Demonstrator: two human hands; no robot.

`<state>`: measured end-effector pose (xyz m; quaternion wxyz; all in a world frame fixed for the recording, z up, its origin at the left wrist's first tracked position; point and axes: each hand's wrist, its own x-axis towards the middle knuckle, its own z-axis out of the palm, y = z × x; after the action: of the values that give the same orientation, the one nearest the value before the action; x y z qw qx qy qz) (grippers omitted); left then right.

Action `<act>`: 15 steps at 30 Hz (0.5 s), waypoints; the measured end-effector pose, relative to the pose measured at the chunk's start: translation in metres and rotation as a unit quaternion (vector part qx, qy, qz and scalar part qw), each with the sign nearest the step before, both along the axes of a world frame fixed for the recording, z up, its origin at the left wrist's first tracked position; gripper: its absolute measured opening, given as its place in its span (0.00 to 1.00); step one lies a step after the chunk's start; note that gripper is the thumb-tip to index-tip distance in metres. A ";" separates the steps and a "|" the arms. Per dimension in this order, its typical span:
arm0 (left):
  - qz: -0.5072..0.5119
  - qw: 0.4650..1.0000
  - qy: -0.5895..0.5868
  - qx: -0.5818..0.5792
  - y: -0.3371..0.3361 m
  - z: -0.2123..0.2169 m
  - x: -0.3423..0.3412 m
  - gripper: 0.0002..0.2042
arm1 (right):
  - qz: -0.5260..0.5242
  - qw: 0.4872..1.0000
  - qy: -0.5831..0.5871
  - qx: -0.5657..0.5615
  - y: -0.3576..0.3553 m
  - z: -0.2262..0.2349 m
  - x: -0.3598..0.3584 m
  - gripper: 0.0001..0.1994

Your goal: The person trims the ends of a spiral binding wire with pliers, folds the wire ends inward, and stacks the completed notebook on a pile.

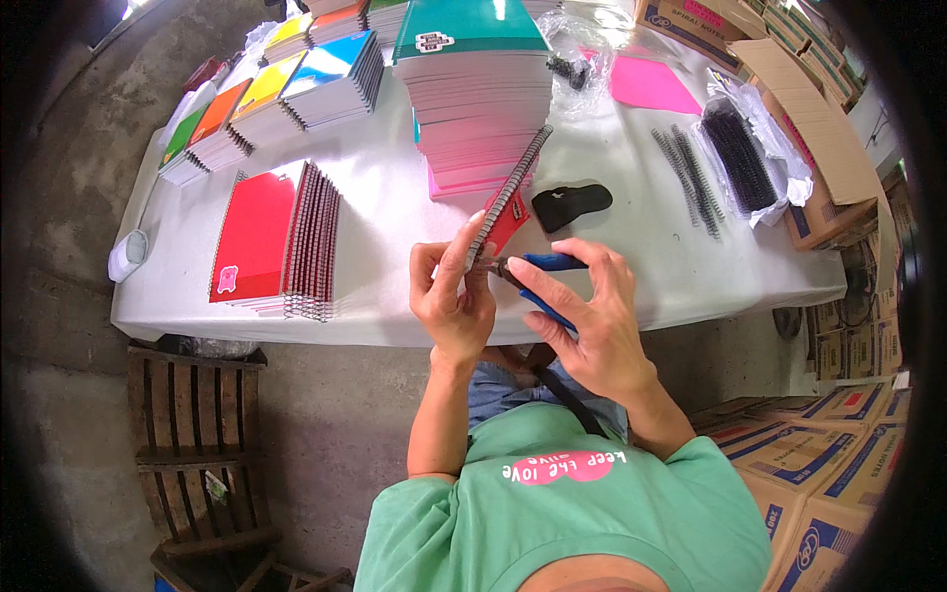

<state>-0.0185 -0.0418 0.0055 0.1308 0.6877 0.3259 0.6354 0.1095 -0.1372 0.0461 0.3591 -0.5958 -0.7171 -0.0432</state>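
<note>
My left hand [454,301] grips a red spiral notebook [507,227] near its lower end. The notebook is turned nearly edge-on, with its dark wire coil [515,183] slanting up and away. In my right hand [604,331] are pliers with blue handles [552,262], the handles spread between thumb and fingers. Their jaws meet the near end of the coil, beside my left fingertips; whether they bite on the wire cannot be made out. A black pouch-like item [570,205] lies just beyond my right hand.
Red spiral notebooks [258,237] are stacked on the left. A tall notebook stack [483,118] stands ahead, with colored notebooks [330,74] behind left. Loose coils [688,178], a black coil bundle [738,158] and an open carton [824,148] are right. A wooden crate [202,449] stands below left.
</note>
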 end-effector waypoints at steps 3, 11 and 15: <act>-0.006 1.000 0.005 -0.003 0.000 -0.003 -0.001 0.19 | -0.001 1.000 0.013 -0.015 0.003 -0.003 -0.002 0.24; 0.002 0.999 -0.004 0.041 0.003 -0.018 0.005 0.21 | 0.185 0.772 0.503 -0.340 -0.002 -0.002 0.010 0.23; 0.004 0.999 -0.015 0.047 0.003 -0.024 -0.002 0.22 | 0.220 0.829 0.432 -0.278 0.000 -0.013 0.005 0.24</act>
<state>-0.0201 -0.0390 -0.0186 0.1002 0.6819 0.2963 0.6612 0.1140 -0.1370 0.0334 0.4519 -0.4545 -0.5825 0.4999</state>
